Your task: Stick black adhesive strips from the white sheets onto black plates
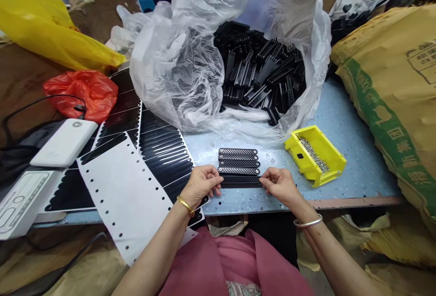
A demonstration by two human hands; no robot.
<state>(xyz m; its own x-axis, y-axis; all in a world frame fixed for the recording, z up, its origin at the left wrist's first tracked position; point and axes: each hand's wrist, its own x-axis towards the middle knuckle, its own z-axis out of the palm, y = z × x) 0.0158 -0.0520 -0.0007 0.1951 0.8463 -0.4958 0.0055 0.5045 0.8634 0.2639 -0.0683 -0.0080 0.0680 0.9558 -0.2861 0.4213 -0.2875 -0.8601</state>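
Note:
A narrow black strip with a crosshatched face (pixel 241 180) lies at the near end of a row, pinched at its two ends by my hands. My left hand (pixel 203 182), with a gold bangle at the wrist, has thumb and finger closed on its left end. My right hand (pixel 278 184), wearing a silver bangle, grips the right end with closed fingertips. Just beyond, several matching black strips (pixel 238 163) lie side by side, with small silvery dots at their ends. A yellow bin (pixel 315 155) of small shiny metal pieces (pixel 311 153) stands right of my right hand.
A large clear plastic bag (pixel 190 73) full of black strips (pixel 262 73) lies open at the back. Black adhesive-looking sheets (pixel 163 141) and a white sheet (pixel 124 191) cover the left side. A white power bank (pixel 64 141), a red bag (pixel 83 94) and a printed sack (pixel 398 96) flank the blue table (pixel 364 160).

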